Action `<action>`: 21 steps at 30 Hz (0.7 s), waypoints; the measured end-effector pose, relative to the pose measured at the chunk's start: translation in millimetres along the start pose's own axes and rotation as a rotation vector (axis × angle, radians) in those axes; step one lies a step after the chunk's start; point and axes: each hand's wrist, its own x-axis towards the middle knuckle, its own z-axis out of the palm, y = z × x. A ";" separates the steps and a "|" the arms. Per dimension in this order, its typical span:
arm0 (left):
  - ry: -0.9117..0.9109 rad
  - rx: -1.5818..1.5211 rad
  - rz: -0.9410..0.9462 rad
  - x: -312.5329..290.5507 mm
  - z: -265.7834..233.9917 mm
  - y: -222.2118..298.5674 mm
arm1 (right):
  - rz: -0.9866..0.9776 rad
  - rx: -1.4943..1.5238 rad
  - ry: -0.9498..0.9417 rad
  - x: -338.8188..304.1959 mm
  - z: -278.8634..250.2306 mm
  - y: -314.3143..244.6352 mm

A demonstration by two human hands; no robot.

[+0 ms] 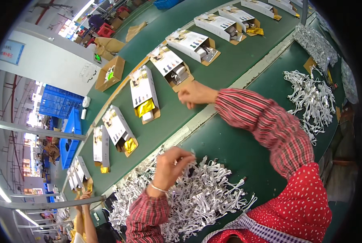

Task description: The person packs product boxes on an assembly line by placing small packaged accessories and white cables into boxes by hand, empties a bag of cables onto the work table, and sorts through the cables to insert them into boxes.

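Note:
A large heap of white cables (205, 198), bundled into short loops, lies on the green bench in front of me. Over its far edge my left hand (169, 169) is curled, thumb and forefinger close together; what it pinches, if anything, I cannot make out. My right hand (197, 95) reaches across the metal rail, fingers bent downward, and what they hold, if anything, is hidden. Nearest to it is a white printed box (164, 60) with its end flap open, showing a white device and a grey part inside. The neighbouring box (141, 85) has gold foil sticking out.
More open boxes (191, 42) stand in a row along the green belt. A smaller cable pile (310, 99) and clear plastic bags (316, 44) lie at right. Another person's hands (83, 198) touch boxes at lower left. A carton (110, 75) sits beyond the belt; metal bars (47, 201) cross at left.

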 end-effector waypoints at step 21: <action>0.164 1.010 0.539 161.9 28.6 -90.8 | -0.160 -0.243 -0.492 -225.1 7.6 -51.9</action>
